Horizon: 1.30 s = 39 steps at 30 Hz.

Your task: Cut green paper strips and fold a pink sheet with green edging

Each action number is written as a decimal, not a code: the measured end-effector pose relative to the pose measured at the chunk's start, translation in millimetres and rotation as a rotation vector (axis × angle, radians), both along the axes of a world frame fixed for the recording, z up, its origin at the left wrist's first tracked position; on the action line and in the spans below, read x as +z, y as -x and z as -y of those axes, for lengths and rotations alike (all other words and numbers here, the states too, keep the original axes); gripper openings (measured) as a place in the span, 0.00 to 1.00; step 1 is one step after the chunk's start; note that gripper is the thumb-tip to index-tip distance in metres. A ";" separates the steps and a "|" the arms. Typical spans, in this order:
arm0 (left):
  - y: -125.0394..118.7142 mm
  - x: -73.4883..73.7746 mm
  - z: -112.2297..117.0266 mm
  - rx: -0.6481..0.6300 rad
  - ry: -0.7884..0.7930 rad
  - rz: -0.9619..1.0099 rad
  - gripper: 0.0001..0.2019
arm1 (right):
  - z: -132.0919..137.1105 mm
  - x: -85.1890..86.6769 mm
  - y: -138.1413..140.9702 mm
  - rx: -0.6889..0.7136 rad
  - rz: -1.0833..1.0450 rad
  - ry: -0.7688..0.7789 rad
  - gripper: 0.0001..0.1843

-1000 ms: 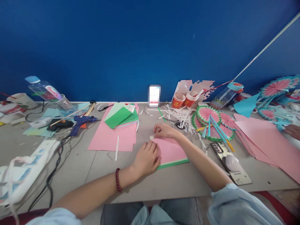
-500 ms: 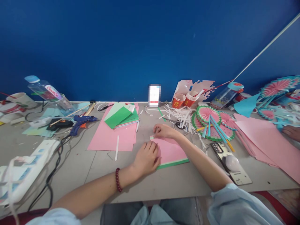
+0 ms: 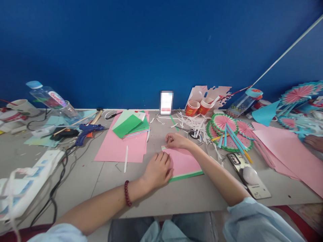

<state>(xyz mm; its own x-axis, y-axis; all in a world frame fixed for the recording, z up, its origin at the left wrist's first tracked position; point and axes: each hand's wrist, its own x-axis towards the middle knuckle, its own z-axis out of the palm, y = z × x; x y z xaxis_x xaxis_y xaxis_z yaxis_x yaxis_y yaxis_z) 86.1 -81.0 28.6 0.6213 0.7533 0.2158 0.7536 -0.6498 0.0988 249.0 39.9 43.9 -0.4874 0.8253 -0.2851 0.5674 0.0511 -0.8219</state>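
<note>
A pink sheet of paper [image 3: 186,160] with a green band [image 3: 188,175] and a thin white line along its near edge lies on the table in front of me. My left hand [image 3: 158,169], a dark red bead bracelet at its wrist, grips the sheet's left side with bent fingers. At the far left corner my right hand [image 3: 175,140] is closed, its fingers curled down at the edge. The end of a narrow white strip [image 3: 163,147] shows just beside those fingertips. What the right fingers pinch is mostly hidden under them.
To the left lie pink and green papers [image 3: 128,126], a blue glue gun [image 3: 88,131] and a power strip [image 3: 32,185]. White paper scraps [image 3: 196,121], red paper cups [image 3: 193,108], folded paper fans [image 3: 224,124] and a phone [image 3: 248,176] are right. Another person's hand [image 3: 313,142] shows far right.
My right hand has shifted very slightly at the sheet's far corner. My left hand and the sheet have stayed where they were.
</note>
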 end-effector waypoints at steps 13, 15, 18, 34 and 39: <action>0.1 -0.2 -0.1 0.001 -0.002 0.005 0.22 | 1.6 0.3 0.7 -0.001 0.020 -0.023 0.10; 0.4 -0.8 -0.2 0.001 -0.007 0.010 0.22 | 2.0 0.2 0.8 -0.002 0.029 -0.033 0.10; 1.1 -0.9 -0.6 -0.003 -0.001 0.021 0.22 | 2.5 -0.2 1.4 -0.007 0.036 -0.041 0.10; 0.8 -2.4 -2.2 -0.011 0.022 0.029 0.21 | 6.9 7.0 6.0 -0.041 0.089 -0.045 0.08; 1.1 -0.6 -2.2 -0.011 0.027 0.032 0.20 | 7.5 7.1 6.7 -0.044 0.098 -0.053 0.07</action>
